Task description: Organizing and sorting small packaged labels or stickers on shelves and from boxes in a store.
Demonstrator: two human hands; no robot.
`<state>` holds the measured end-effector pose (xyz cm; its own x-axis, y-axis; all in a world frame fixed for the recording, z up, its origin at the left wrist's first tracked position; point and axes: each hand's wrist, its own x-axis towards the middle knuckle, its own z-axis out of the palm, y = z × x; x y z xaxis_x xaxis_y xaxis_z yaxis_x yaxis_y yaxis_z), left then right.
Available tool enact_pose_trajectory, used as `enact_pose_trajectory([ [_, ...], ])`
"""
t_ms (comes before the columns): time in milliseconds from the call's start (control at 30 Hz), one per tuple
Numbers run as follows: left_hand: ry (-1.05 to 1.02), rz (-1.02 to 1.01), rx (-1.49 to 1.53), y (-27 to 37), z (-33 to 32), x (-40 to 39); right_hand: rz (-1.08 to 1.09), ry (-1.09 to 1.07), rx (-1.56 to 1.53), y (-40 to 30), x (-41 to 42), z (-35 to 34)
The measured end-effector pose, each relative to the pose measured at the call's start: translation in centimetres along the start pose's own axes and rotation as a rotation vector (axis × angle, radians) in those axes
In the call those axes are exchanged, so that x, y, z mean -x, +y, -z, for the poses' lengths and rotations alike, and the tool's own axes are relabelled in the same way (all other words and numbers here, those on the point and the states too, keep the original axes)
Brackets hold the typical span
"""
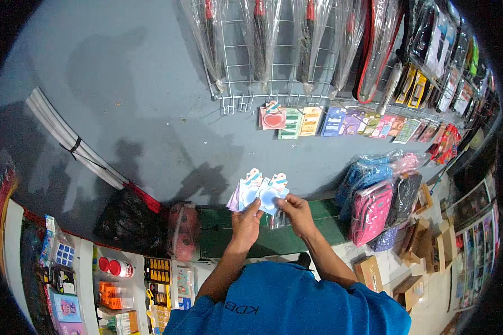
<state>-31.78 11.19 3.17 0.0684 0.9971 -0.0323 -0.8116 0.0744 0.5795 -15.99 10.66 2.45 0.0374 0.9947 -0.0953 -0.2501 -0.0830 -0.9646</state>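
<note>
My left hand (246, 224) grips a small fan of sticky-note pads on printed hang cards, with lilac and pale blue ones (248, 196) showing. Pinched at its right edge by my right hand (297, 212) is a blue cloud-shaped note pad (270, 198), which overlaps the others. Below the cards, between my hands, shows a piece of clear plastic (278, 220). Ahead, similar pads hang from hooks on a white wire grid rack (272, 95), among them a red heart-shaped one (273, 119), a green one (291, 124) and a yellow one (310, 121).
Plastic-wrapped long items (260, 46) hang above. Wrapped pink (372, 211) and blue bags hang at right, over cardboard boxes (408, 289) on the tiled floor. A dark green surface (230, 234) lies below my hands. White shelves (86, 268) with boxed goods stand at lower left, near a black plastic bag (130, 222).
</note>
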Motion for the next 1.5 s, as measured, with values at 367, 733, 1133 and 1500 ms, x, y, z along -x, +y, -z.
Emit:
enact_pose_trajectory([
  [367, 0.011, 0.008, -0.183, 0.5, 1.1, 0.5, -0.053, -0.047, 0.015, 0.4, -0.4, -0.7],
  [733, 0.017, -0.060, -0.108, 1.2, 1.1, 1.0, -0.004, -0.060, -0.105, 0.6, -0.6, -1.0],
  [1133, 0.150, -0.171, -0.266, 2.8, 1.4, -0.4, 0.104, -0.064, 0.198, -3.5, -2.4, -1.0],
  [1500, 0.284, -0.239, -0.150, 3.6, 3.2, -1.0, 0.114, -0.184, 0.042, -7.0, -3.2, -2.3],
])
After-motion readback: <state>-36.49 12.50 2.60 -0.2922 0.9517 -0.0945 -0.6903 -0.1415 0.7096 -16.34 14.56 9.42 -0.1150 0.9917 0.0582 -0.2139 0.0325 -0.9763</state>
